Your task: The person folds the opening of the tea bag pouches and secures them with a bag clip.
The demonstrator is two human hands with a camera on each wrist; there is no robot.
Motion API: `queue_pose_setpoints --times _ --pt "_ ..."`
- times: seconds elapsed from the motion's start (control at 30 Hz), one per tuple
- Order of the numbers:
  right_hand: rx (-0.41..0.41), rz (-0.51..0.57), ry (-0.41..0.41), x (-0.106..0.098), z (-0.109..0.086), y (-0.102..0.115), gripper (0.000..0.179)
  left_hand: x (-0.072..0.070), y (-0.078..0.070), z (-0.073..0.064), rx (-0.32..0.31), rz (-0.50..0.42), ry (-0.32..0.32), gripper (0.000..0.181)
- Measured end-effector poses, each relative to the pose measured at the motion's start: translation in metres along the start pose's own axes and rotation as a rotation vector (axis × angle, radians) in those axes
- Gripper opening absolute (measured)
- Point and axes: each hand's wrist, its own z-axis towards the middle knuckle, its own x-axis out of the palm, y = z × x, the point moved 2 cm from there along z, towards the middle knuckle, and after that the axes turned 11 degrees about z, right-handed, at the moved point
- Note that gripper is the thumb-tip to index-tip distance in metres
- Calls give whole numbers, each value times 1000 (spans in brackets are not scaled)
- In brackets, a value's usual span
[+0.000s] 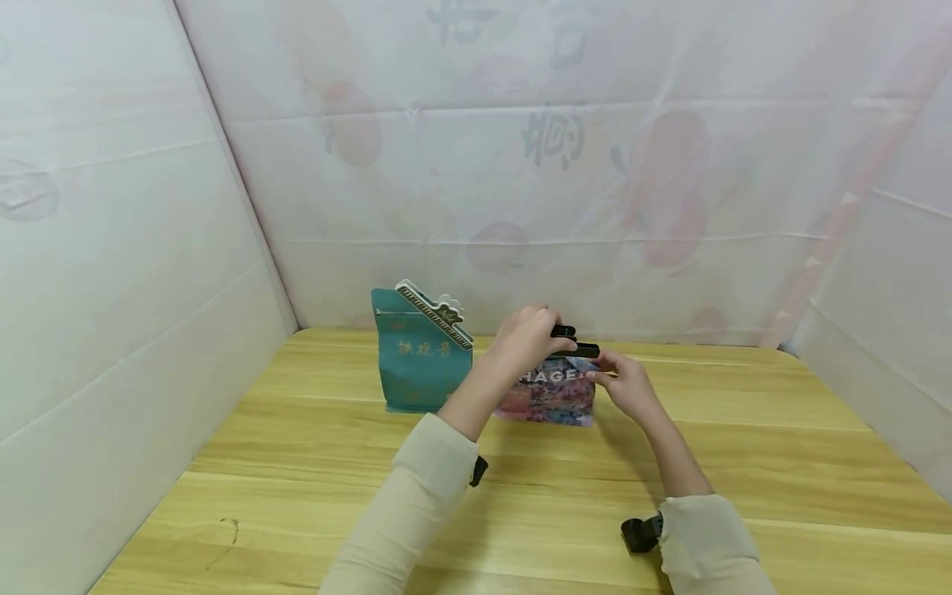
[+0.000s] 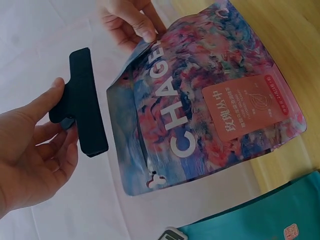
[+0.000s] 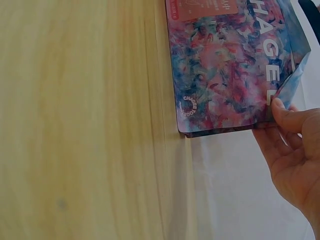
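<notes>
A floral blue, pink and red pouch (image 1: 546,401) with white lettering stands upright on the table, its top corner on the right folded over. My right hand (image 1: 626,385) pinches that folded corner between thumb and fingers (image 3: 280,114). In my left hand (image 1: 523,337), thumb and fingers grip a black bag clip (image 2: 82,102). The left wrist view shows the clip's long bar just beside the pouch's top edge, apart from it. In the head view the clip overlaps the top of the pouch.
Left of the floral pouch stands a teal pouch (image 1: 416,364) with gold characters. A white and dark ornamental clip (image 1: 439,316) sits slantwise across its top right corner. Behind the wooden table (image 1: 744,430) hangs a pale printed cloth (image 1: 446,190), with more cloth on both sides.
</notes>
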Motion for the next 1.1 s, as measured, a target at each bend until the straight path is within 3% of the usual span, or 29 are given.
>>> queue_pose_setpoints --times 0.2,0.43,0.8,1.1 --pt "67 -42 16 2 0 -2 14 3 -6 9 0 -31 -11 30" --pt "46 -33 16 2 0 0 18 8 -11 16 18 -79 -25 27" --pt "72 -30 22 1 0 -1 13 17 -13 20 16 -289 -102 28" --pt "61 -33 16 1 1 -3 14 21 -12 25 -17 -282 -94 26"
